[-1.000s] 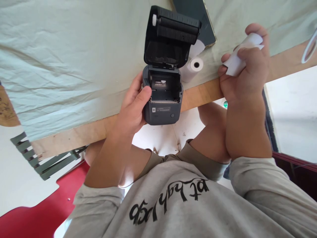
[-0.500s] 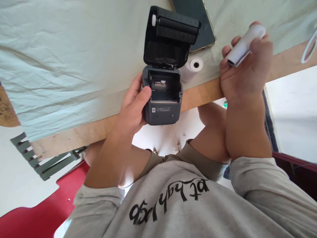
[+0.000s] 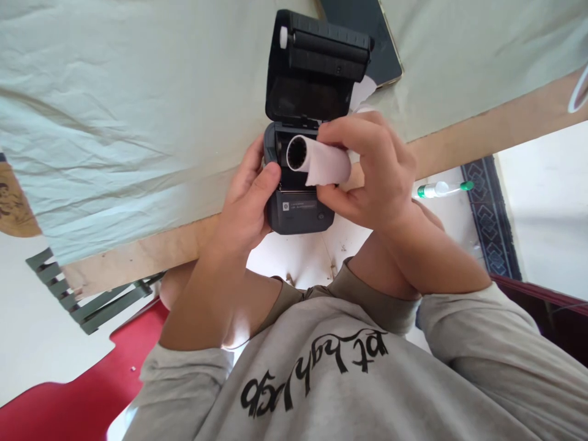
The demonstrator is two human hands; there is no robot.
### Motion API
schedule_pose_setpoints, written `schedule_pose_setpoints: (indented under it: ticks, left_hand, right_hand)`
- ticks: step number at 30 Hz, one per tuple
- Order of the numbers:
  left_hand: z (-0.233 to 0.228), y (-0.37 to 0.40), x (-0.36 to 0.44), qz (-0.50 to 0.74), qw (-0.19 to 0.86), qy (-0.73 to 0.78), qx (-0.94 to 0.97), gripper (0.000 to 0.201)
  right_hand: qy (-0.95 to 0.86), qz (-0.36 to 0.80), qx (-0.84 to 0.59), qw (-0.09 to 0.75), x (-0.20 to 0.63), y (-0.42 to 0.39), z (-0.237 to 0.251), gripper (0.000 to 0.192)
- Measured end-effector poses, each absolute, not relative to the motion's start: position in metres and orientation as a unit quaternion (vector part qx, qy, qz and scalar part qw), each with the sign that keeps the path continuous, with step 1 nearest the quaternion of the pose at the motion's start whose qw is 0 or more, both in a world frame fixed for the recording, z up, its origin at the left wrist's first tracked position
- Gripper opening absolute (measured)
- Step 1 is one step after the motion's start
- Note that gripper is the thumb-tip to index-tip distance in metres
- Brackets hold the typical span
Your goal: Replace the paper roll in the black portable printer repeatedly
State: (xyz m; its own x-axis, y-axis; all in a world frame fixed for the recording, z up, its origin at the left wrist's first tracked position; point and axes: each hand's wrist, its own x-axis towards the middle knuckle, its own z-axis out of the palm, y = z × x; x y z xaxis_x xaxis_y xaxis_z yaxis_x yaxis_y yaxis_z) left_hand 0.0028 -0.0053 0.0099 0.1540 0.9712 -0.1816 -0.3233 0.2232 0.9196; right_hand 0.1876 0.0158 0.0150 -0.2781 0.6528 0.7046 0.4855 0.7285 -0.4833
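Here, over the near edge of the counter (image 3: 482,131), the left hand (image 3: 243,202) grips the lid-up portable printer (image 3: 296,219); the right hand (image 3: 379,165) pinches the paper roll (image 3: 329,163) crosswise at the bay (image 3: 293,179), hollow core facing left, seating unclear.

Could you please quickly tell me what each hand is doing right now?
Left hand: closed around the side of the dark printer, its lid open.
Right hand: holding a white paper roll at the printer's open compartment.
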Motion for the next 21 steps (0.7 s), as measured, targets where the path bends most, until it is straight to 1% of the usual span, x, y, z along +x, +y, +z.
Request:
schedule_pose_setpoints:
  ticks: [2,6,10,12,14,16,17,18,19,21]
  left_hand:
    - [0.01,-0.005,0.003,0.491,0.656,0.428,0.382,0.045]
    - [0.011,-0.005,0.003,0.492,0.667,0.416,0.374,0.046]
    - [0.009,-0.004,0.003,0.492,0.67,0.41,0.376,0.044]
    - [0.004,-0.002,0.001,0.499,0.666,0.395,0.389,0.047]
    - [-0.003,-0.001,-0.001,0.509,0.661,0.365,0.414,0.058]
    - [-0.008,-0.001,-0.003,0.487,0.658,0.379,0.431,0.066]
    - [-0.008,-0.002,-0.004,0.491,0.648,0.381,0.44,0.072]
    - [-0.007,-0.003,-0.004,0.5,0.636,0.384,0.445,0.077]
    - [-0.004,-0.003,-0.005,0.487,0.64,0.393,0.445,0.079]
    - [0.004,-0.005,-0.005,0.461,0.648,0.419,0.439,0.082]
  right_hand:
    - [-0.798,0.081,-0.369,0.469,0.184,0.017,0.016,0.053]
    - [-0.801,0.083,-0.389,0.448,0.182,0.015,0.02,0.032]
    - [-0.813,0.024,-0.354,0.462,0.183,0.012,0.021,0.018]
    - [-0.828,-0.005,-0.316,0.463,0.185,0.011,0.02,0.013]
    - [-0.855,-0.001,-0.282,0.435,0.187,0.01,0.02,0.007]
    - [-0.877,0.04,-0.253,0.407,0.19,0.01,0.021,0.008]
    - [-0.876,0.064,-0.241,0.413,0.192,0.009,0.021,0.01]
    - [-0.862,0.088,-0.24,0.437,0.194,0.009,0.022,0.01]
    - [-0.835,0.12,-0.263,0.468,0.196,0.009,0.024,0.009]
    - [-0.721,0.236,-0.394,0.519,0.198,0.007,0.028,0.006]
